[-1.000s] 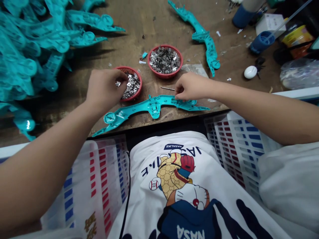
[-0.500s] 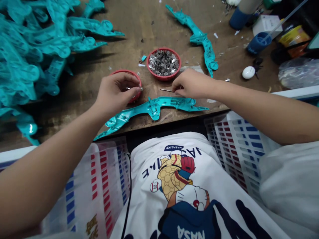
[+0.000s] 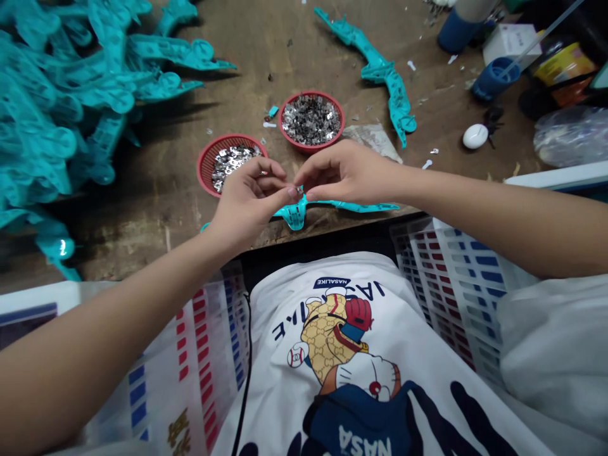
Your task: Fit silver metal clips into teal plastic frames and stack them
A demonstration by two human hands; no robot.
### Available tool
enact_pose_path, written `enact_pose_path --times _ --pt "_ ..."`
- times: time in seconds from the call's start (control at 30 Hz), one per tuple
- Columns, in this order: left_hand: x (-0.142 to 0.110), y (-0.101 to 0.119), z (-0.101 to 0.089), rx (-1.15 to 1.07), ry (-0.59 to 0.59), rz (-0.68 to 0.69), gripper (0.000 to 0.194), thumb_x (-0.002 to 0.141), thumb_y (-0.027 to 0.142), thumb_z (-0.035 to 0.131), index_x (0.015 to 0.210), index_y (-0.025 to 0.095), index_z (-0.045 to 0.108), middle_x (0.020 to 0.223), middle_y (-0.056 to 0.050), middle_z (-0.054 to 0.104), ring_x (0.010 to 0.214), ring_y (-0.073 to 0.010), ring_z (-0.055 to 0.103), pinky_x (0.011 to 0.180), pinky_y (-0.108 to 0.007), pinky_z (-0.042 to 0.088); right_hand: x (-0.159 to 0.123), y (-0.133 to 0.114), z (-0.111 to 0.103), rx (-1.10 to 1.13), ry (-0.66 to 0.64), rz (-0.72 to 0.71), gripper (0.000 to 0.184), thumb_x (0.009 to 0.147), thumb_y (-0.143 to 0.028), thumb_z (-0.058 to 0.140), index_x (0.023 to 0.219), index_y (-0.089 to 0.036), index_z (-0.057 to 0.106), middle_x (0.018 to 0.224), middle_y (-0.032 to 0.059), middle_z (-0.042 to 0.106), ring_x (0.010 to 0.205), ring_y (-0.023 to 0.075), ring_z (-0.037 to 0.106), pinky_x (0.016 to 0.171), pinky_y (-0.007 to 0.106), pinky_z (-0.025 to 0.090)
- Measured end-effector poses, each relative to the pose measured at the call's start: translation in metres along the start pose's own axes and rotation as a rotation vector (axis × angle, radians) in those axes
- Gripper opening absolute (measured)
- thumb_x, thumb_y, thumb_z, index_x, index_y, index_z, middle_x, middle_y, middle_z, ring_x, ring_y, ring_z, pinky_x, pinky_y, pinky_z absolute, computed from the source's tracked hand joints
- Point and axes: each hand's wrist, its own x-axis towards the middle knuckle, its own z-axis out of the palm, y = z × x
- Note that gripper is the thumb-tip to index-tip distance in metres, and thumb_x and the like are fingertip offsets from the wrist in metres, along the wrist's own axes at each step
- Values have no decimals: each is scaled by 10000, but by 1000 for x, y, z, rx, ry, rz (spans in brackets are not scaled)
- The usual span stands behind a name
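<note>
The counter [image 3: 266, 57] is seen to be of worn, matt wood, scuffed and rough in patches. The teal bow part [image 3: 332, 206] lying at its near edge is moulded plastic with a slight sheen, as is the heap of teal parts [image 3: 61, 95]. Both red bowls [image 3: 209, 166] [image 3: 311, 120] are ribbed plastic (matt), filled with small bright metal pieces [image 3: 311, 117] of glossy finish. A tiny shiny metal piece [image 3: 299, 189] is pinched between the hands. The white shirt [image 3: 351, 329] is smooth printed cloth.
</note>
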Motion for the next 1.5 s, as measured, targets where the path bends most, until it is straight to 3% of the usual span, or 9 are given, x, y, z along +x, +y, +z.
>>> enact_pose_path --times 0.2,0.37,0.47,0.57,0.63,0.77,0.87,1.1,1.5 --pt "-13 2 11 18 24 -13 634 734 584 1124 970 250 640 833 16 747 776 -199 796 731 -321 675 -3 -6 8 -26 75 71 143 1029 -279 811 1094 -171 878 1020 61 852 979 225 778 912 348 631" --pt "-17 -20 11 205 -31 67 350 995 485 885 1111 237 668 1032 -53 817 1000 -256 845 944 -429 720 -1 -1 0 -14 66 135 47 981 -196 817 998 -188 861 907 47 823 902 213 755 836 326 625" --pt "-21 -36 10 584 -208 229 377 1065 379 742 1387 190 683 1423 -185 800 1365 -361 778 1208 -603 643 3 13 -5 69 66 154 131 968 -113 804 1085 -156 845 925 47 813 894 194 739 826 308 618" --pt "-25 -42 5 1012 -499 376 601 1045 283 747 1607 112 623 1790 -291 541 1727 -489 460 1419 -731 405 6 24 -8 238 -27 207 165 1021 -119 780 1176 -149 829 886 33 795 859 178 736 817 292 626" --pt "-27 -38 3 1207 -618 426 593 1055 247 732 1615 76 637 1859 -316 433 1777 -527 356 1442 -740 358 6 27 -9 369 -81 262 79 1054 -181 797 1129 -169 818 839 22 776 823 172 737 801 280 638" --pt "-29 -21 3 1351 -678 485 425 1117 339 689 1413 39 749 1770 -337 528 1687 -526 492 1392 -671 468 5 29 -10 493 -83 273 191 1020 -331 912 1024 -186 787 851 19 778 812 157 745 775 255 641" --pt "-27 -14 4 1359 -666 521 399 1136 351 654 1391 59 746 1609 -301 677 1556 -476 620 1317 -642 548 5 33 -14 362 -103 191 237 1001 -395 920 1041 -183 822 907 25 811 849 159 753 814 265 633" --pt "-22 -29 -2 1303 -664 525 510 1096 259 623 1564 60 659 1719 -304 601 1628 -467 569 1337 -649 526 10 47 -13 -219 -228 82 195 1015 -230 737 1104 -180 903 1087 59 875 1002 209 773 950 318 576" --pt "-23 -31 -1 1293 -649 532 520 1074 252 612 1565 93 677 1650 -289 648 1614 -460 569 1319 -632 528 11 53 16 -462 -318 -67 233 1046 -136 664 1106 -138 890 1167 133 848 1068 242 752 997 335 542"
